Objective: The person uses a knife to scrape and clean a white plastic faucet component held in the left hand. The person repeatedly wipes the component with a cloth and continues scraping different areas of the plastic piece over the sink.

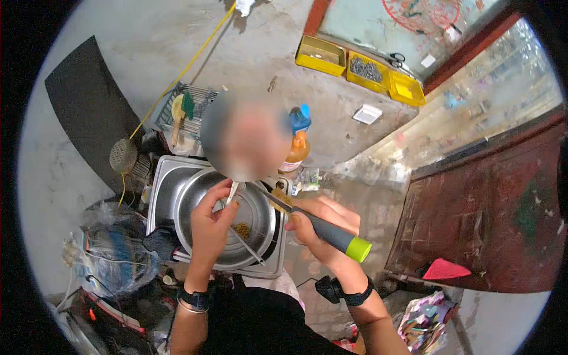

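My left hand (213, 219), over a round steel basin (183, 204), pinches a slim white piece (234, 192) like a small handle. My right hand (316, 228) grips a grey handle with a lime-green end (331, 232). Its narrow dark metal shaft points up and left to a blurred round patch, so the tool's head cannot be made out. Beside the shaft, at my right fingers, is a tan sponge-like pad (280, 201). Inside the basin lie a gold scouring ball (242, 230) and a thin metal utensil (248, 247).
A steel sink (163, 177) surrounds the basin. Behind stand a blue-capped bottle (300, 118), an orange-topped bottle (296, 151) and a wire rack (198, 97) with brushes. Yellow trays (319, 54) line a ledge. A dark red panel (473, 207) stands right; plastic-wrapped goods (121, 251) sit left.
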`<state>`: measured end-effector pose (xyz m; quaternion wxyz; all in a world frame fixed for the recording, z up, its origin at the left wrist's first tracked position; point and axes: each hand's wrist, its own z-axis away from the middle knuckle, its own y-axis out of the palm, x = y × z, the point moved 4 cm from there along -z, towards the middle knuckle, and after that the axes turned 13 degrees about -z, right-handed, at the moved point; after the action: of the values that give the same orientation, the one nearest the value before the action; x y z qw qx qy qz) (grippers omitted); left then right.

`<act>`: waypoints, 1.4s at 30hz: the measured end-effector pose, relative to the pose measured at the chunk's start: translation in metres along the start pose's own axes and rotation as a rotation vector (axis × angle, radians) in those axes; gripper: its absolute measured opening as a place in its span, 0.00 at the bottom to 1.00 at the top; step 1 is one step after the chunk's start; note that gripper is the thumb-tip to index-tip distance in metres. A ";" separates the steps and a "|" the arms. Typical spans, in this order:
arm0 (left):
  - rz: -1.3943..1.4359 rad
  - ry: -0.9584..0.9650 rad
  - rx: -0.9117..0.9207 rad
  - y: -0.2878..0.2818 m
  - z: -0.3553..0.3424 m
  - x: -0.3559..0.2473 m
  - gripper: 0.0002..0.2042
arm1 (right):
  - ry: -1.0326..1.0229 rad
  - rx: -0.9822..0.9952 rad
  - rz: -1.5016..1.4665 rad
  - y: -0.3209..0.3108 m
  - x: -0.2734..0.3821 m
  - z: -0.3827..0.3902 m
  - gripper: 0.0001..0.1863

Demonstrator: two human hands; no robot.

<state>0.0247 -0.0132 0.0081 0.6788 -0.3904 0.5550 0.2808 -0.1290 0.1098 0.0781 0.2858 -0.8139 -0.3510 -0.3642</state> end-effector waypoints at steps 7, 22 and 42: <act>-0.030 0.079 0.004 0.003 -0.003 0.015 0.11 | 0.161 -0.073 -0.229 0.004 -0.020 0.014 0.07; -0.102 0.108 -0.022 -0.001 -0.014 0.018 0.09 | 0.425 -0.340 -0.623 0.012 -0.062 0.040 0.08; -0.204 0.120 -0.039 -0.017 -0.023 0.024 0.09 | 0.411 -0.444 -0.833 0.020 -0.066 0.042 0.06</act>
<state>0.0321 -0.0428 -0.0134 0.6618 -0.4739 0.5464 0.1973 -0.1294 0.1042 -0.0027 -0.0002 -0.5578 -0.4961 -0.6654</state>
